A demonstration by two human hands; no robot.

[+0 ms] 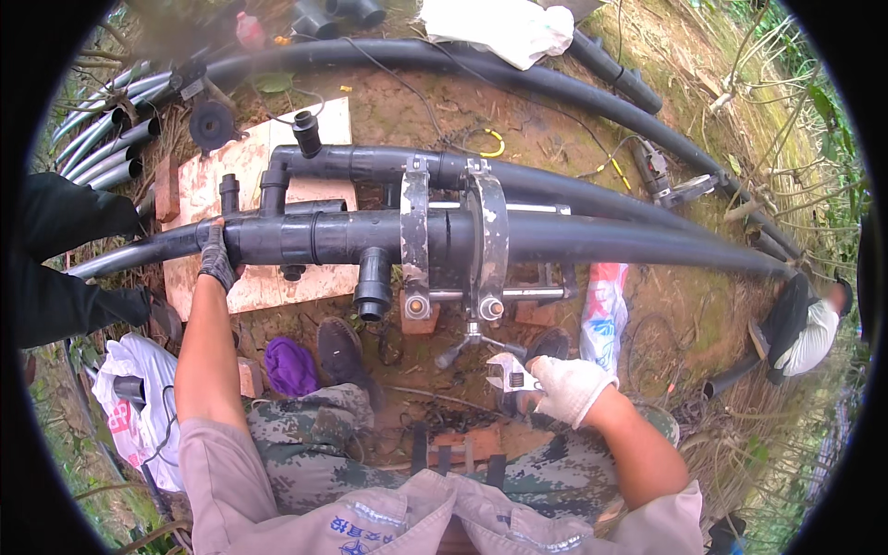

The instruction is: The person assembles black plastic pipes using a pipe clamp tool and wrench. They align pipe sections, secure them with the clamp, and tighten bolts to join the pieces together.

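Observation:
A thick black plastic pipe [601, 242] with several branch fittings lies across in front of me. My left hand [219, 259], in a dark grey glove, grips the pipe's left part, its fingers reaching over the near side. Two worn metal clamp rings [487, 236] encircle the pipe in the middle, joined by steel rods and bolts. Below the right ring hangs a metal handle [474, 340] with spread arms. My right hand [569, 389], in a whitish glove, is closed round an adjustable wrench [511, 373], whose jaws are beside the handle, apart from the ring bolts.
A wooden board [199, 190] lies under the pipe's left part. Another person's dark-trousered legs [74, 245] stand at the left; a crouching person [803, 333] is far right. Nearby are a purple cloth [292, 365], a white plastic bag [139, 407] and a long curved black pipe [518, 88] behind.

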